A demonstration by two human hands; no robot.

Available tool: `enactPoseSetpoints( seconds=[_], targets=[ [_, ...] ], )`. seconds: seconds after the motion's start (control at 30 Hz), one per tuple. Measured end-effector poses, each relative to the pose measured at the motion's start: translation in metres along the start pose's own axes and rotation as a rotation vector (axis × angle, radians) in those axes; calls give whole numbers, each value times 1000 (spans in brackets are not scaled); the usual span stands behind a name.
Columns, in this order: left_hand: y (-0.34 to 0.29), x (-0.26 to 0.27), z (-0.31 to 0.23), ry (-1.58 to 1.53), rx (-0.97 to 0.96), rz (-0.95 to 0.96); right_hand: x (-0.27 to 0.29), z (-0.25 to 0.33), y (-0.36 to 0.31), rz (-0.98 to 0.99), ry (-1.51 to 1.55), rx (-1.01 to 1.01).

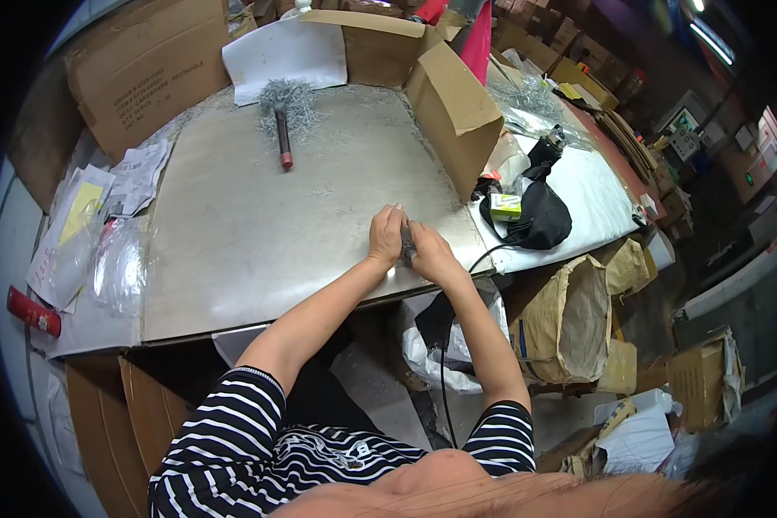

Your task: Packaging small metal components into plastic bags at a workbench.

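Observation:
Near the front edge of the metal-topped table (233, 224), my left hand (387, 235) and my right hand (432, 253) are close together, fingers bent inward. Between them is a small dark grey thing (407, 243), mostly covered by the fingers; its kind cannot be made out. Both hands appear closed against it. Farther back lies a heap of thin silvery metal pieces (298, 97), like pins or short wires. A dark stick with a red end (283, 138) rests with its far end in that heap. A few loose metal pieces (322, 188) are scattered nearer my hands.
Cardboard flaps (453, 108) wall the table's back and right. A black bag (540, 211) with a small yellow-green box (505, 206) lies on the right. Papers (78, 220), clear plastic bags (116, 268) and a red can (34, 312) sit left. Open sacks (570, 319) stand below right.

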State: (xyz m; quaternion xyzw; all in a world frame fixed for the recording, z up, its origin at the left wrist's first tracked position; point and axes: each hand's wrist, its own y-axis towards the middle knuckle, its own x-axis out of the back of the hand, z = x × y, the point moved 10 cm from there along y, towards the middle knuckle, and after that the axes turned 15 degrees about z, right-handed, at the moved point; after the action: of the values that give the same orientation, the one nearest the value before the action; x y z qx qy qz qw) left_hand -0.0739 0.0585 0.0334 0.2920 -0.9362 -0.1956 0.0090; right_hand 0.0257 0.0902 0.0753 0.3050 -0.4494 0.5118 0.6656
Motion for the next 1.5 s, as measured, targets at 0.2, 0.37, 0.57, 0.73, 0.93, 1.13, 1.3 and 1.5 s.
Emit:
enactPoseSetpoints(
  seconds=[0.2,0.37,0.57,0.73,0.93,1.13,1.3,1.5],
  targets=[
    [-48,48,-20,-131,43,-183,-22,62,-4,-87,-197,149],
    [-87,97,-35,-132,73,-238,-45,114,1,-23,-217,224],
    [-138,182,-117,134,-3,-265,-60,164,25,52,-361,304],
    [-282,319,-221,70,195,-139,-79,203,44,128,-466,332],
    [-545,500,-347,288,417,-505,-84,156,50,201,-507,194],
    [-914,533,-333,51,753,-1355,-95,135,79,234,-373,7],
    [-1057,545,-241,569,1169,-1681,-80,251,28,97,-117,-185],
    [-1162,477,-156,317,1472,-1902,-132,326,81,129,296,197]
  ],
)
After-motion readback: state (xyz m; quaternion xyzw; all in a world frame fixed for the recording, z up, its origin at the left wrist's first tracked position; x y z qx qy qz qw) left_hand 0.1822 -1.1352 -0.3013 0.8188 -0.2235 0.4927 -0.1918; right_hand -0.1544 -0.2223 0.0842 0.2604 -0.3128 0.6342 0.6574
